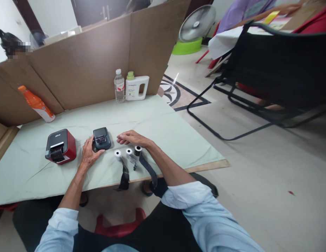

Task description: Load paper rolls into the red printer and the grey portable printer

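Observation:
A small dark portable printer (102,138) with a black strip at its slot lies on the table. My left hand (89,151) grips its near left corner, thumb along the front and fingers along the side. To the printer's right, my right hand (131,137) hovers or rests with loosely bent fingers, apart from it and holding nothing visible. Just below that hand stand a white paper roll (117,154), a second white roll (129,152) and a dark roll (138,150), with dark strips trailing toward the table edge. A larger red and black printer (61,146) sits farther left.
On the pale green tabletop (163,122), a cardboard screen (94,66) rises behind an orange bottle (38,105), a water bottle (119,86) and a white jug (136,88). A black folding chair (278,66) and fan (197,24) are right; people sit beyond. A red stool (121,229) is below.

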`<state>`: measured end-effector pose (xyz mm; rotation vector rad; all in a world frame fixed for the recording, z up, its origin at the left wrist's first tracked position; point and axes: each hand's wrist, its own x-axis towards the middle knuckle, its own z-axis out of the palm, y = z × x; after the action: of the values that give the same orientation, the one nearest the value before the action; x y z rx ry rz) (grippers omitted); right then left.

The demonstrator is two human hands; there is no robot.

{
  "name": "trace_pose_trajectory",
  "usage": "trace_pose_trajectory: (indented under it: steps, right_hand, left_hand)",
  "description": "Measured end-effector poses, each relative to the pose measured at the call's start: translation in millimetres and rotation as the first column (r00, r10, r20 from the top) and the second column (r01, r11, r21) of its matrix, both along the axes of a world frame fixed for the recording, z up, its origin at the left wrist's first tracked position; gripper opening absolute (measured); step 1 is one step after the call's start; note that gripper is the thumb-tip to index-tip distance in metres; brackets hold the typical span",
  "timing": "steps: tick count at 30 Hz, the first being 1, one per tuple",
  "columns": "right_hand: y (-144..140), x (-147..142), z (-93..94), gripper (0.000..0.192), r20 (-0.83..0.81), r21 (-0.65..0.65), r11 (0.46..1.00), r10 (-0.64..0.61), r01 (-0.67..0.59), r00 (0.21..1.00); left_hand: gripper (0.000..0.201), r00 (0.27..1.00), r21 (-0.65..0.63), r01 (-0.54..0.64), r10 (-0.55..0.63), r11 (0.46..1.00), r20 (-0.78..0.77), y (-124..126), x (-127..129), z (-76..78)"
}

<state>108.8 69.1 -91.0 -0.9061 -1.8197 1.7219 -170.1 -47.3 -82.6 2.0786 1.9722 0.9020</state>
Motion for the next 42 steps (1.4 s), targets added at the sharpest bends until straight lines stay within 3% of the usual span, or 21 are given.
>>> trace_pose_trajectory:
  steps: [6, 14, 19, 23, 27, 34, 42]
  right_hand:
    - [1.0, 1.4, 0.4, 0.036, -0.014, -0.008, 1.0, 0.025, -0.025, 1.0]
    - [3.6, 3.7, -0.2, 0.045, -0.03, -0.003, 0.997, 0.075, -0.075, 0.997]
    - [4.0, 2.7, 1.8, 0.046, -0.001, 0.004, 0.996, 0.088, -0.088, 0.996]
    - [2.6, 1.2, 9.1, 0.05, 0.062, 0.034, 0.995, 0.088, -0.09, 0.994]
    - [0.7, -0.7, 18.7, 0.05, 0.119, 0.194, 0.977, 0.062, -0.085, 0.991]
    - [-5.7, -15.6, 31.9, 0.041, 0.09, 0.493, 0.87, -0.015, -0.031, 0.996]
    - [-20.5, -33.7, 50.6, 0.056, 0.116, 0.766, 0.639, -0.031, -0.07, 0.993]
  left_hand:
    - [0.088, 1.0, 0.01, 0.008, -0.008, 1.0, 0.011, -0.8, 1.3, 1.2]
    - [0.074, 0.996, 0.12, 0.079, -0.085, 0.99, 0.042, 3.0, -0.6, -1.9]
    - [0.072, 0.994, 0.078, 0.08, -0.085, 0.994, 0.07, 2.9, -2.4, -2.4]
    - [0.07, 0.99, 0.007, 0.08, -0.08, 0.997, 0.114, 7.0, -3.7, 5.7]
    - [0.056, 0.992, -0.05, 0.089, -0.084, 0.995, 0.094, 18.7, -5.5, 16.6]
    - [0.025, 0.995, 0.052, 0.07, -0.073, 0.996, 0.061, 34.1, -7.9, 18.7]
    - [0.014, 0.992, 0.12, 0.109, -0.116, 0.987, 0.056, 40.9, -7.1, 20.5]
